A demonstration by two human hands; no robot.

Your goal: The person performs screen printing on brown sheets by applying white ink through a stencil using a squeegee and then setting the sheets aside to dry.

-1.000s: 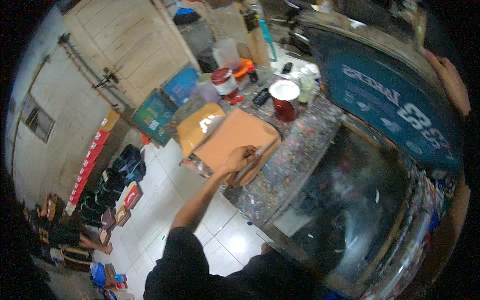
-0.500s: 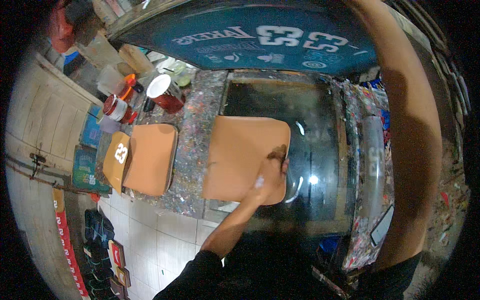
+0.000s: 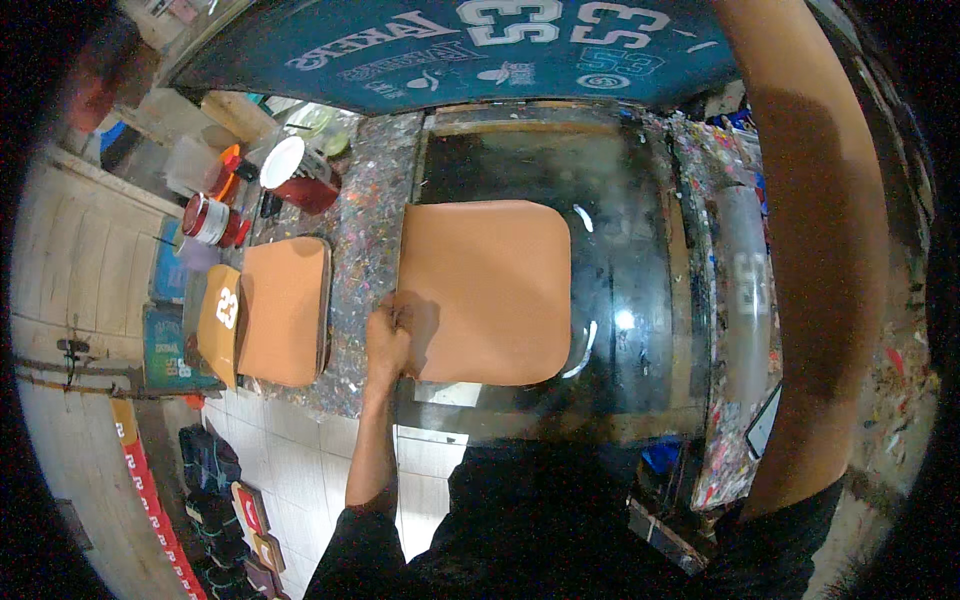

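Note:
A tan, leather-like panel with rounded right corners lies on the dark glass plate in the middle of the bench. At its left edge is my left hand, fingers curled in and closed on that edge. My right forearm reaches up along the right side; its hand is out of the picture. Tilted up behind the glass stands a blue-green printing screen with white lettering and figures. To the left, similar tan panels lie stacked, beside a darker tan piece bearing a white print.
An open tub with dark red sides and a red-and-white jar stand at the back left. The paint-spattered bench surrounds the glass. A phone lies at the right edge. White floor tiles show below.
My left hand has moved from the panel's right side to its left edge and closed there. The panel now lies squarer on the glass. The view has shifted slightly.

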